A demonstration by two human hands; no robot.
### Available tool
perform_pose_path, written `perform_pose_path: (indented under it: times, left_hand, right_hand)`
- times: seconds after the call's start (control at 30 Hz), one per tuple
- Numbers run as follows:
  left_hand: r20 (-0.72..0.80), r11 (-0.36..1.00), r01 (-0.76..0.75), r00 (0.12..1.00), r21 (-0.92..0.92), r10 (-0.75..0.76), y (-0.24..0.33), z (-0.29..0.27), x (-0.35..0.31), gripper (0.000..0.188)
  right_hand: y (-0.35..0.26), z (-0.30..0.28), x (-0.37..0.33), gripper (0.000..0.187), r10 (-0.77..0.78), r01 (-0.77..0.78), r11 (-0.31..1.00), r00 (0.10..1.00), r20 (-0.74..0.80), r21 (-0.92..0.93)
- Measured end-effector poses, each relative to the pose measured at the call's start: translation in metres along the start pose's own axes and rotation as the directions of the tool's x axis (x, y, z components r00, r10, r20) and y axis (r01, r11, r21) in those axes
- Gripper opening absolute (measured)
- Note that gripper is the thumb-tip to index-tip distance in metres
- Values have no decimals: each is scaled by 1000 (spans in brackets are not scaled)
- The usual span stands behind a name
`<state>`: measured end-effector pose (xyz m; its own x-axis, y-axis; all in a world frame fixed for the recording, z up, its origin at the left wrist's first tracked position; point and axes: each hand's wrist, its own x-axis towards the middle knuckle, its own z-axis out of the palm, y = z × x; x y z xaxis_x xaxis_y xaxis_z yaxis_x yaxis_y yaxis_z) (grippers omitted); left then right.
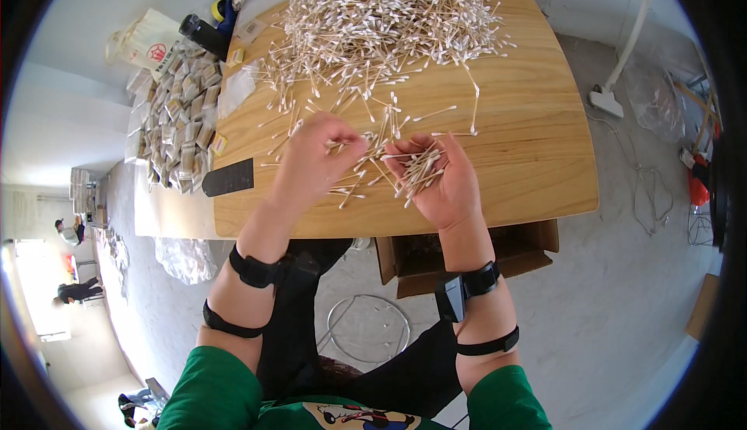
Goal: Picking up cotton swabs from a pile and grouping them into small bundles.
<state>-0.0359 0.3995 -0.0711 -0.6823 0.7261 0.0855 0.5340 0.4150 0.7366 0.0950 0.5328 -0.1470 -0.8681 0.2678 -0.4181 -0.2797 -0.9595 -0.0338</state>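
Observation:
A loose bunch of cotton swabs [421, 172] rests in the cupped palm of my right hand [450, 190], with the fingers curled around it. Just to the left, my left hand [313, 157] has its fingers bent and thumb drawn in, and a few swabs show between them. More cotton swabs [380, 136] lie scattered on the wooden table [529, 150] beneath and between both hands. A large heap of white-tipped cotton swabs [389, 14] covers the far part of the table.
Many small packets of swabs [183, 111] are piled at the left, beside a cloth bag [148, 41] and a black bottle [204, 35]. A dark flat strip [229, 178] lies at the table's left edge. Below the front edge stands an open cardboard box [537, 245].

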Motion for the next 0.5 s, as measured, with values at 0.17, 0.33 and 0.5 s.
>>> perform_pose_path:
  times: [0.17, 0.33, 0.5]
  left_hand:
    - [-76, 999, 28, 997, 46, -25, -42, 2, 37, 17]
    - [-94, 854, 86, 995, 512, -44, -103, 0, 66, 20]
    - [45, 868, 229, 960, 441, -277, -107, -1, 77, 20]
  right_hand:
    - [3, -4, 0, 47, 29, -32, 998, 998, 63, 52]
    - [-2, -5, 0, 47, 11, -16, 997, 998, 61, 75]
    - [-9, -11, 1, 47, -9, 3, 998, 995, 96, 65]
